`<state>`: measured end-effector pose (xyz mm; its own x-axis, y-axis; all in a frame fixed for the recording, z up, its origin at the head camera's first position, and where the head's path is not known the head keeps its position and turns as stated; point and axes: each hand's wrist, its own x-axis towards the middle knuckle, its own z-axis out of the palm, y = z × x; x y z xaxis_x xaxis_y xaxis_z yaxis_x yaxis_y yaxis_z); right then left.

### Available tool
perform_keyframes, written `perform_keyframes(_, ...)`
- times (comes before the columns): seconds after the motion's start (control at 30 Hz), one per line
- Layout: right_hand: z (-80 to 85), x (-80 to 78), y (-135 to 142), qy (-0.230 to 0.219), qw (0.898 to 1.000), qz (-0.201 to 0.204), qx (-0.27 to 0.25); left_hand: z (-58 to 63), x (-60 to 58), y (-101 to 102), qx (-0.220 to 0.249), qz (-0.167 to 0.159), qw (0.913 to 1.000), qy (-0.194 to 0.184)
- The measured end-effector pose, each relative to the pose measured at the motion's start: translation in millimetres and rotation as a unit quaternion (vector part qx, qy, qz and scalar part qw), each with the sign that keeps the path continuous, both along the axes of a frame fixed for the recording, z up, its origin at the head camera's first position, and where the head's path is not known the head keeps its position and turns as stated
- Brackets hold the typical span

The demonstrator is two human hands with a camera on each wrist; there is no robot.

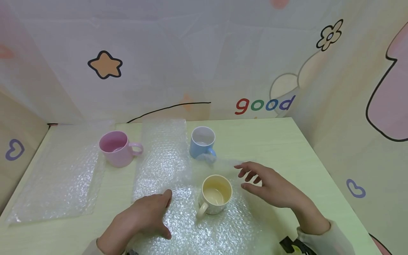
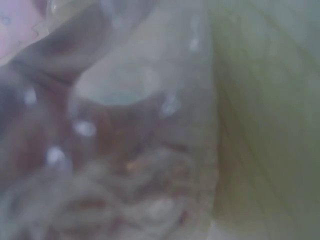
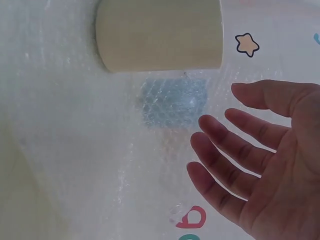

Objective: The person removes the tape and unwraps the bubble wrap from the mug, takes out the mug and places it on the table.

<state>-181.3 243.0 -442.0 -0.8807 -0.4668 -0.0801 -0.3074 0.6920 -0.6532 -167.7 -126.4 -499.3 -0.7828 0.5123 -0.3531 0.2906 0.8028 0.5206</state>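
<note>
A cream mug [image 1: 216, 193] stands upright on a sheet of bubble wrap [image 1: 223, 233], its handle toward the lower left. To its left, my left hand [image 1: 143, 216] lies at the sheet's left side with thumb and forefinger spread apart. The left wrist view is blurred; wrap [image 2: 170, 165] covers much of the hand there. On the other side, my right hand [image 1: 271, 182] hovers right of the mug, fingers loosely bent and apart from it. In the right wrist view the mug's side [image 3: 160, 35] is near that hand, and a blue shape shows through wrap.
A blue mug [image 1: 202, 143] stands behind the cream one, with wrap partly before it. The pink mug [image 1: 118, 150] stands at the back left, between another bubble wrap sheet [image 1: 60, 173] and a narrower strip [image 1: 162, 152]. Printed cloth walls [image 1: 197, 71] border the table [image 1: 271, 141].
</note>
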Motion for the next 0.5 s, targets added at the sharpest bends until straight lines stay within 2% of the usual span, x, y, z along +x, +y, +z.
perform_keyframes(0.5, 9.7, -27.6, -3, 0.019, 1.0, -0.002, -0.02, 0.7, 0.7, -1, 0.006, -0.007, 1.0, 0.003)
